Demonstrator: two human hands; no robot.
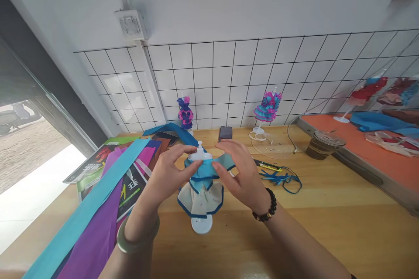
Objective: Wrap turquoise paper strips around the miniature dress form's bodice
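A small white dress-form mannequin point(200, 154) stands upright on a round white base point(201, 225) in front of me. It wears a cream and light-blue skirt point(195, 202) with dark-blue edging. Across its chest lies a light-blue fabric strip point(205, 168), whose loose end sticks out to the right. My left hand point(170, 173) presses the strip against the chest with the thumb, its fingers curved round the left side. My right hand point(242, 173) has its thumb on the strip at the right of the chest, fingers arched above the loose end.
Magazines point(131, 194) and long turquoise and purple fabric strips point(98, 202) cover the left. Behind stand two dressed mannequins point(186, 115) and a phone point(225, 133). To the right lie a yellow cutter point(270, 166), blue scraps point(276, 178), a cup point(324, 144) and an orange surface point(360, 152).
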